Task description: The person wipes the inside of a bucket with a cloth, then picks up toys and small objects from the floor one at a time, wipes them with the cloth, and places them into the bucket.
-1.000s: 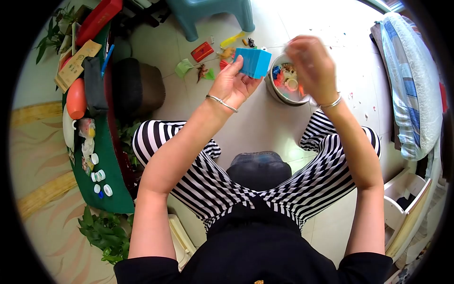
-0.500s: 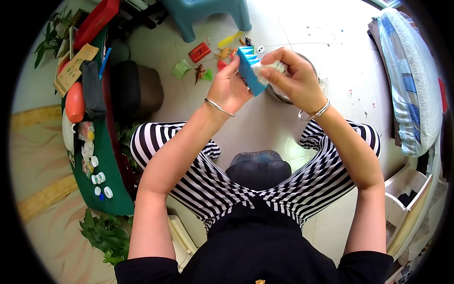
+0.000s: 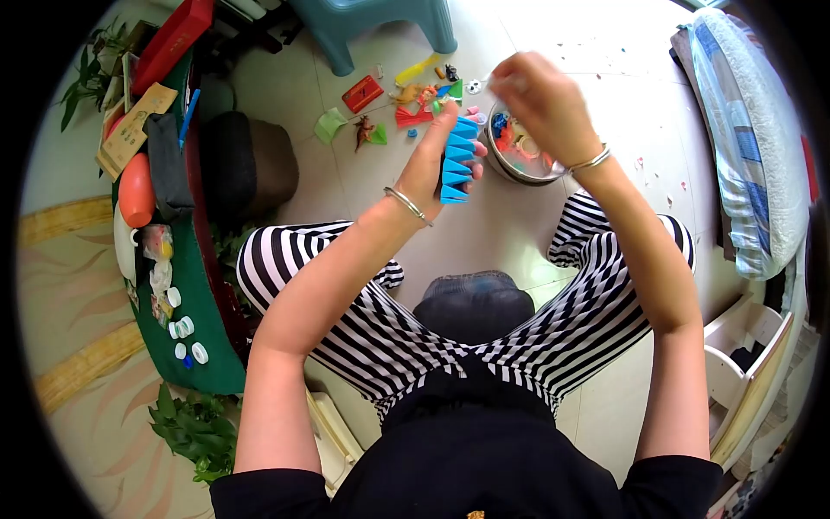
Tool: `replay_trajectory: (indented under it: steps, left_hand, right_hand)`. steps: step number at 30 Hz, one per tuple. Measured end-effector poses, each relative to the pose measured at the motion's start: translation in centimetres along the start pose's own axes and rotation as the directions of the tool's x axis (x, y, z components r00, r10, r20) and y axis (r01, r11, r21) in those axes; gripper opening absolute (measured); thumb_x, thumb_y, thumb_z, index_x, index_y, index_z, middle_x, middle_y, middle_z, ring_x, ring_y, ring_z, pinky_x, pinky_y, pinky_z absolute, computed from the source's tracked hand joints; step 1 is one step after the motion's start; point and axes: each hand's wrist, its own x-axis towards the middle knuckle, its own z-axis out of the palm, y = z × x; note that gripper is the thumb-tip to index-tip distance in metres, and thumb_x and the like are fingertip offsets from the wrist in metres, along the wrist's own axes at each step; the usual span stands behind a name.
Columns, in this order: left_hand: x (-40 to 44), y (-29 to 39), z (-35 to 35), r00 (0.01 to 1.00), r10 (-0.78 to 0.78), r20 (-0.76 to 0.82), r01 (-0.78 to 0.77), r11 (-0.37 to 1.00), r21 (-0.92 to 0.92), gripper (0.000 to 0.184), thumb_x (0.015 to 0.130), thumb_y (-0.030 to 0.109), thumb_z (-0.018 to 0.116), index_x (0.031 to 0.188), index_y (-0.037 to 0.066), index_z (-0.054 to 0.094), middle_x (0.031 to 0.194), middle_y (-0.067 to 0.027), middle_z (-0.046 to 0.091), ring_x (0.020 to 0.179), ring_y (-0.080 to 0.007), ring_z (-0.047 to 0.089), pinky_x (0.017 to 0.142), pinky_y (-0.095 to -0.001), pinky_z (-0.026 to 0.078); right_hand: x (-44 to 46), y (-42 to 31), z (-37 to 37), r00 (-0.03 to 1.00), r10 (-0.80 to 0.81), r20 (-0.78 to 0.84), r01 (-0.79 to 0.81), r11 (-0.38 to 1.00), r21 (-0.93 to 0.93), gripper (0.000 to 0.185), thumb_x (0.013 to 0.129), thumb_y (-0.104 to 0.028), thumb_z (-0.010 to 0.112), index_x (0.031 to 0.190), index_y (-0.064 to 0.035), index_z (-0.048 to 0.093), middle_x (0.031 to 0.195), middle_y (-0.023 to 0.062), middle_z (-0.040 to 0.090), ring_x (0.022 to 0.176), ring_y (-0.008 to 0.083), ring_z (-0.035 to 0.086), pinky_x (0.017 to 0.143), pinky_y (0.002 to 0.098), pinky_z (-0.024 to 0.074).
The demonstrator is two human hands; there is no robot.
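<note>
In my left hand [image 3: 430, 156] is a blue piece with zigzag, accordion-like folds [image 3: 459, 160], tilted upright, with the fingers wrapped around its far side. My right hand [image 3: 538, 99] hangs over a round metal-rimmed bin [image 3: 527, 179], its fingers smeared by motion, so I cannot make out whether anything is in them. Colourful bits, blue and orange among them, lie inside the bin. On the floor just beyond my left hand are several small items: a red box [image 3: 362, 93], a yellow strip [image 3: 417, 71], a brown dinosaur-like figure [image 3: 364, 131] and a light green piece [image 3: 330, 126].
A teal stool [image 3: 372, 22] stands at the far side. Along the left runs a green-topped table [image 3: 207, 363] carrying a red-orange bottle-like object [image 3: 137, 189] and several white caps. Small scraps dot the floor to the right, near blue-and-white bedding [image 3: 745, 147]. A dark stool [image 3: 474, 307] sits between my legs.
My right hand has pulled away from the blue piece, up and over the bin; the white crumpled tissue no longer shows. My left hand has turned the blue piece and lowered it slightly.
</note>
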Motion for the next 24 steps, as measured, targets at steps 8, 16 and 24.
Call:
replay_trajectory:
  steps: [8,16,24]
  left_hand:
    - [-1.0,1.2,0.4,0.988,-0.029,0.150,0.085,0.919,-0.384,0.059,0.082,0.054,0.050,0.113,0.004,0.050,0.097,-0.0077,0.057,0.087,-0.0207,0.056,0.084,-0.0397,0.044]
    - [-0.7,1.9,-1.3,0.981,0.110,0.159,-0.028,0.895,-0.446,0.061,0.084,0.052,0.047,0.123,0.004,0.046,0.101,-0.0064,0.057,0.085,-0.0189,0.056,0.073,-0.0335,0.046]
    - [-0.3,1.6,-0.9,0.996,0.083,-0.028,-0.088,0.955,-0.283,0.051,0.080,0.048,0.058,0.105,0.004,0.052,0.092,-0.0081,0.058,0.078,-0.0206,0.058,0.072,-0.0360,0.050]
  right_hand:
    - [-0.2,-0.7,-0.6,0.967,0.251,-0.046,-0.222,0.916,0.335,0.016,0.077,-0.010,0.065,0.089,-0.0035,0.056,0.075,0.0055,0.059,0.062,0.0133,0.057,0.056,0.0255,0.0457]
    - [-2.4,0.0,0.1,0.950,0.244,0.196,-0.300,0.886,0.353,0.015,0.080,-0.011,0.064,0.089,-0.0037,0.054,0.064,0.0035,0.057,0.055,0.0050,0.054,0.046,0.0203,0.0399]
    - [-4.0,-0.4,0.8,0.942,-0.066,0.330,0.003,0.982,0.189,0.011,0.080,-0.009,0.059,0.090,-0.0096,0.056,0.079,0.0102,0.057,0.072,0.0296,0.056,0.064,0.0355,0.0453]
